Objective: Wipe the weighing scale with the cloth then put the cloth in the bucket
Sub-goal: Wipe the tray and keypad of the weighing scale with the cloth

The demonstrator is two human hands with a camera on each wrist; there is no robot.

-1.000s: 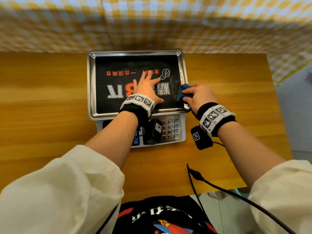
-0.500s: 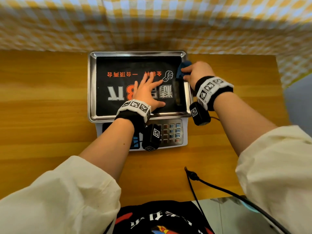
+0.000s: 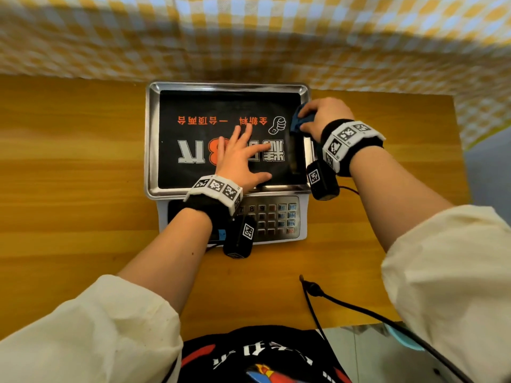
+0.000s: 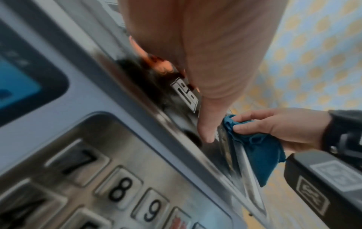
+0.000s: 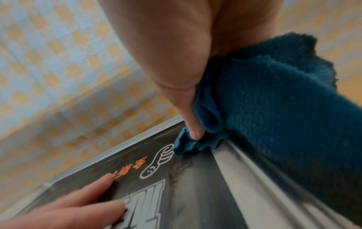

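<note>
Our left hand point(image 3: 240, 158) lies flat with spread fingers on the weighing scale point(image 3: 154, 139); our right hand point(image 3: 323, 116) grips the blue cloth point(image 3: 297, 121) at its right rim

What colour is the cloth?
The cloth is dark teal-blue, clearest in the right wrist view.

Right hand point(image 4: 284, 128) pinches blue cloth point(image 4: 258, 153) at blurred, seemingly scale point(image 4: 137, 139) edge

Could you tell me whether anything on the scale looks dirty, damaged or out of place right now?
Yes: a pale, powdery smear runs along the black sheet beside the tray's right rim, just below the cloth in the right hand. It looks like unwiped residue. Nothing else stands out.
</note>
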